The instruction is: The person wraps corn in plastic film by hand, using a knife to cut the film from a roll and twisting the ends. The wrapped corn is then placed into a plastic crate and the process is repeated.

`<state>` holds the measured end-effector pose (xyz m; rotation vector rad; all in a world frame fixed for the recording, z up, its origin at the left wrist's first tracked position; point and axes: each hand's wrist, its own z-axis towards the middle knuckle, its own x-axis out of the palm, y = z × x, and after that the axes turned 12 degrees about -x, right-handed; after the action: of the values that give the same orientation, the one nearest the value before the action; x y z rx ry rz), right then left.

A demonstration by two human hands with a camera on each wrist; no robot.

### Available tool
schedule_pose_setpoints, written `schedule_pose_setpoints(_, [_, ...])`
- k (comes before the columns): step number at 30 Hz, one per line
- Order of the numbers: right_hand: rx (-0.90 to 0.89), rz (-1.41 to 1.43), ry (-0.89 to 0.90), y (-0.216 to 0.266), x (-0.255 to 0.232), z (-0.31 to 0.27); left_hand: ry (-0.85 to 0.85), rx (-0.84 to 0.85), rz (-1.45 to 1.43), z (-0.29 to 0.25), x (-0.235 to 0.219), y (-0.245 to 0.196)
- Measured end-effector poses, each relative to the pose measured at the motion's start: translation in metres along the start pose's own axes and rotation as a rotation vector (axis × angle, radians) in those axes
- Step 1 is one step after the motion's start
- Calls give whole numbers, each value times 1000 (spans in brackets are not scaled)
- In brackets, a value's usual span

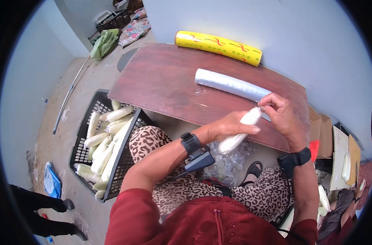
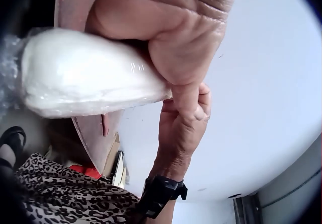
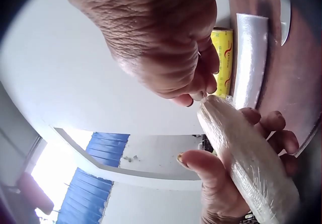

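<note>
A pale, tapered vegetable (image 1: pixel 251 117) wrapped in clear film is held at a slant in front of the body. My left hand (image 1: pixel 230 124) grips it around the middle, thumb on one side and fingers on the other. At the narrow upper end, my right hand (image 1: pixel 283 116) pinches the tip between thumb and fingers. The right wrist view shows the film tight and creased along the vegetable (image 3: pixel 251 158). Its thick, rounded end shows white and glossy in the left wrist view. A roll of clear film (image 1: pixel 230 85) lies on the table behind the hands.
A yellow printed roll (image 1: pixel 218 47) lies at the back of the red-brown table (image 1: pixel 153 77). To the left stands a black crate (image 1: pixel 147 118) with several similar pale vegetables. Film scraps (image 1: pixel 230 167) lie below. Cardboard boxes (image 1: pixel 325 134) are at right; another person's legs (image 1: pixel 39 208) show at left.
</note>
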<state>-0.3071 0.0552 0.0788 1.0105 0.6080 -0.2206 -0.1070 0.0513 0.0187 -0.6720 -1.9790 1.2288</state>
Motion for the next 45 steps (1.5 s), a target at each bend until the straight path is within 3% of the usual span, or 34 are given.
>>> schedule_pose_setpoints(3, [82, 50, -24, 10, -4, 2, -159, 28, 153, 3, -3, -2])
schedule_pose_setpoints(6, [287, 352, -118, 12, -18, 0, -313, 48, 283, 4, -4, -5])
schedule_pose_setpoints(10, [554, 547, -6, 7, -27, -8, -575, 133, 660, -3, -2, -11])
schedule_pose_setpoints(11, [549, 504, 12, 8, -21, -10, -610, 202, 746, -1, -5, -5])
schedule_pose_setpoints(14, [606, 571, -11, 10, -9, -12, -741, 174, 994, -9, 2, -8])
schedule_pose_setpoints(20, [622, 414, -199, 2, 15, -12, -825, 279, 1157, -10, 3, -9])
schedule_pose_setpoints(23, [530, 389, -255, -2, 15, -13, -798, 263, 1047, -9, 0, -10])
schedule_pose_setpoints(26, [428, 368, -281, -4, 14, -13, -660, 95, 843, -5, -7, -7])
schedule_pose_setpoints(29, [332, 362, -301, -9, 15, -12, -529, 130, 760, -1, -14, -3])
schedule_pose_setpoints(32, [227, 413, -319, -12, 15, -11, -217, -62, 175, -4, -16, -11])
schedule_pose_setpoints(33, [184, 422, -323, -14, 15, -10, -147, -93, 124, -3, -21, -9])
schedule_pose_setpoints(36, [124, 414, -324, -19, 17, -10, -68, -37, -117, 0, -23, -3])
schedule_pose_setpoints(39, [80, 375, -316, -22, 17, -11, 9, -55, -233, 0, -22, -6])
schedule_pose_setpoints(42, [64, 329, -282, -17, 16, -11, 65, -79, -145, -7, -17, -12])
schedule_pose_setpoints(45, [62, 245, -249, -8, 14, -12, -21, -86, -12, -10, -5, -16])
